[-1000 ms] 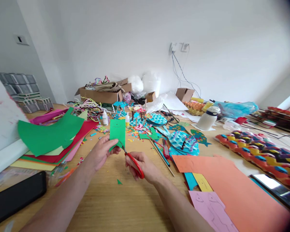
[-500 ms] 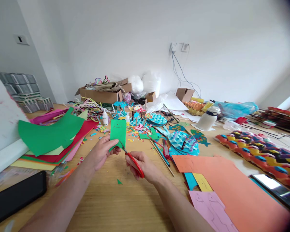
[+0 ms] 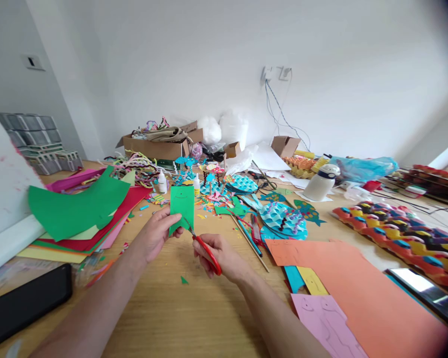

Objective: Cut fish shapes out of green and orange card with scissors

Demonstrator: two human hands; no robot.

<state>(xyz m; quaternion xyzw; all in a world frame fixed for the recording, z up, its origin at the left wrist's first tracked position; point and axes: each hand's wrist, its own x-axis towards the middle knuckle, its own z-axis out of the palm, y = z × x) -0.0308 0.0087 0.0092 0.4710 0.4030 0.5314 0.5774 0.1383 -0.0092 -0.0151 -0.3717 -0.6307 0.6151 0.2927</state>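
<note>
My left hand (image 3: pixel 160 229) pinches the lower left part of a small green paper piece (image 3: pixel 182 201), held upright above the table. Pencil lines are drawn near its top. My right hand (image 3: pixel 217 253) grips red-handled scissors (image 3: pixel 209 254), fingers wrapped round the loops. Their blades lie at the lower right part of the paper; how far apart they are is hard to make out. A small green scrap (image 3: pixel 184 280) lies on the table below the hands.
Left are stacked coloured sheets (image 3: pixel 78 206) and a black phone (image 3: pixel 30 306). Right are orange paper (image 3: pixel 351 283), drawn-on pink paper (image 3: pixel 328 318), a painted egg tray (image 3: pixel 395 233) and a white bottle (image 3: pixel 322 183). Glue bottles (image 3: pixel 162 182), scraps and a cardboard box (image 3: pixel 155 147) stand behind.
The green paper and the scissors have dropped very slightly. Both hands keep their grip, and the rest looks the same.
</note>
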